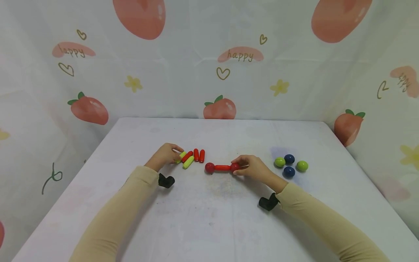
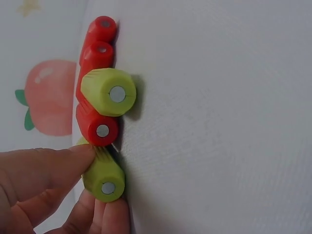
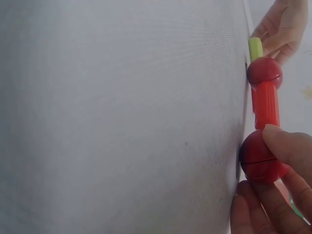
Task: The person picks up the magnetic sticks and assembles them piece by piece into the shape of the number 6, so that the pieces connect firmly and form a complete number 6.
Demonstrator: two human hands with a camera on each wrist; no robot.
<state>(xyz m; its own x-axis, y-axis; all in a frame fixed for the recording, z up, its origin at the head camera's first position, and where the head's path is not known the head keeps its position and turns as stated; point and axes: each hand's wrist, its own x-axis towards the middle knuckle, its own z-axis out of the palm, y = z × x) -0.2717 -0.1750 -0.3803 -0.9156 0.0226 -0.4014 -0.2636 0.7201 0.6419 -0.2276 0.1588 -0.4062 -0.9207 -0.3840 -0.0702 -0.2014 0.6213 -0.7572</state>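
My left hand (image 1: 165, 155) pinches a yellow-green rod (image 2: 103, 175) between thumb and fingers; a silver disc shows at the rod's end. Right against it lies a row of red rods (image 1: 187, 157), with a second yellow-green rod (image 1: 188, 162) on the near side. My right hand (image 1: 254, 168) holds a dark red ball (image 3: 258, 158), thumb on one side and fingertips beneath. That ball sits at one end of a red rod (image 1: 222, 167), and another red ball (image 1: 210, 167) is at the rod's other end, forming a dumbbell shape on the table.
To the right of my right hand, two green balls (image 1: 302, 166) and two dark blue balls (image 1: 289, 172) lie in a loose group. A white table (image 1: 203, 225) carries everything, with a fruit-printed cloth (image 1: 183, 65) behind it. Black wrist pieces (image 1: 268, 202) hang below both sleeves.
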